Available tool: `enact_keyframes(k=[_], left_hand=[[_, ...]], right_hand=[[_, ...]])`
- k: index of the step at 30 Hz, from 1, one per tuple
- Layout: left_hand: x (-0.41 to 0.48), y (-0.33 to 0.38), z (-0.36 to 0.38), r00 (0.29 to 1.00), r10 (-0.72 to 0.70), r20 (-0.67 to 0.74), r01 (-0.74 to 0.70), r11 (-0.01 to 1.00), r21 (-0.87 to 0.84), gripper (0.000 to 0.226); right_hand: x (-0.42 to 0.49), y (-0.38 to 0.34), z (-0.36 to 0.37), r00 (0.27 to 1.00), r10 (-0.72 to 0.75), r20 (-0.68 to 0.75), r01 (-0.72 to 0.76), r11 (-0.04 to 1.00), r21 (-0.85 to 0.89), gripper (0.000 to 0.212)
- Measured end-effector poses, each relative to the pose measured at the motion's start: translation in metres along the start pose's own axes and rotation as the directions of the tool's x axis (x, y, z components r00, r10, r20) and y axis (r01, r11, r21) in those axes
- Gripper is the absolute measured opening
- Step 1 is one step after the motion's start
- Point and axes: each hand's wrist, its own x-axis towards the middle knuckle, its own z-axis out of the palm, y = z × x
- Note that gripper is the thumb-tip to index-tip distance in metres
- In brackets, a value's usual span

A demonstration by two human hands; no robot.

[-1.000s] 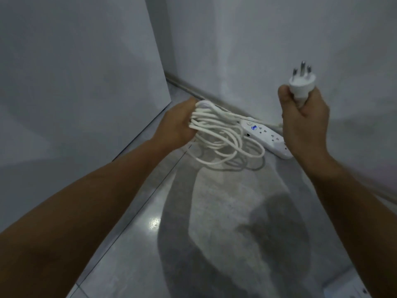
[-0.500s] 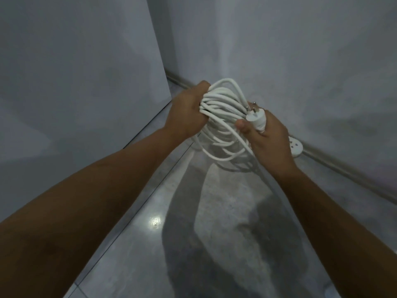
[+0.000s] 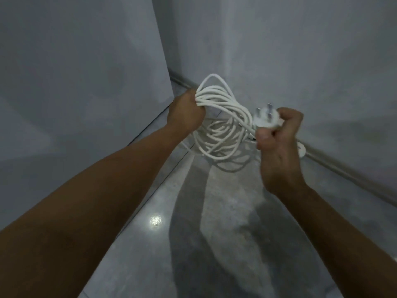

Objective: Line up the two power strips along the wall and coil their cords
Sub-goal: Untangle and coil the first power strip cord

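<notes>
Grey wall [image 3: 300,61] at the right, meeting a polished grey floor [image 3: 214,233] along a skirting strip [image 3: 343,166]. Second wall panel [image 3: 75,72] at the left of that wall, its corner edge just behind the left hand. Coiled white cord [image 3: 221,125] held up above the floor, out from the right wall, between the two hands. Left hand [image 3: 185,114] closed in a fist around the gathered loops at the coil's upper left, with the loops hanging down and to the right of it. Right hand [image 3: 279,134] closed around the white plug [image 3: 265,120] at the coil's right side, nearer the wall, pins pointing up and towards the camera. Small end of a white power strip [image 3: 301,149] on the floor against the skirting of the wall, showing just past the right hand; the rest hidden behind that hand. Bright spot of reflected light [image 3: 155,220] on the floor, well below the coil.
</notes>
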Motion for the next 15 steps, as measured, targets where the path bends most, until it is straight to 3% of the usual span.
enact_keyframes(k=[4, 8, 15], left_hand=[[0.007, 0.008, 0.002, 1.000, -0.008, 0.025, 0.005, 0.992, 0.127, 0.023], [0.008, 0.012, 0.002, 0.996, -0.066, 0.058, 0.061, 0.994, 0.086, 0.021], [0.002, 0.018, 0.002, 0.993, -0.109, 0.042, 0.106, 0.992, 0.061, 0.023]], right_hand=[[0.001, -0.004, 0.017, 0.997, 0.004, 0.083, 0.013, 0.980, -0.200, 0.005], [0.003, 0.010, 0.030, 0.984, 0.030, 0.177, 0.056, 0.886, -0.460, 0.013], [0.011, 0.028, 0.040, 0.991, 0.130, 0.020, -0.090, 0.784, -0.614, 0.018]])
